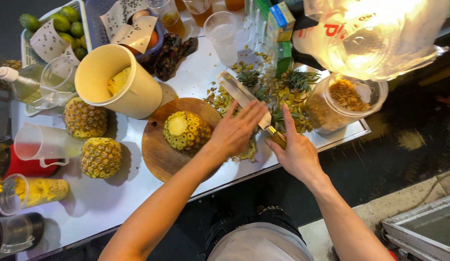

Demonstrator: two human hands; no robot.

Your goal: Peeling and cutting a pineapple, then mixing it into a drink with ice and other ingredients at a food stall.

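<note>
The white table (113,198) runs from the left edge to centre right of the frame, and its near edge slants from lower left up to the right, just under my wrists. Most of its surface is taken; the only bare stretch lies at lower left, below the board. The cream bucket (119,82) lies tipped toward the board at upper centre-left, mouth facing me, yellow cut fruit inside, placed within one reach of the cutting spot. The round wooden board (154,150) sits centre frame, its near rim close to the table edge. On it lies the partly peeled pineapple (187,131), cut face to the left. Two unpeeled pineapples (92,137) stand left of the board, apart from it. A heap of peelings (278,94) fills the area right of the board. My right hand (297,152) is closed around the knife (244,96) at its brown handle, blade angled up-left over the peelings. My left hand (236,131) is open, fingers spread flat, lying across the blade near the handle and just right of the fruit; it grips nothing.
</note>
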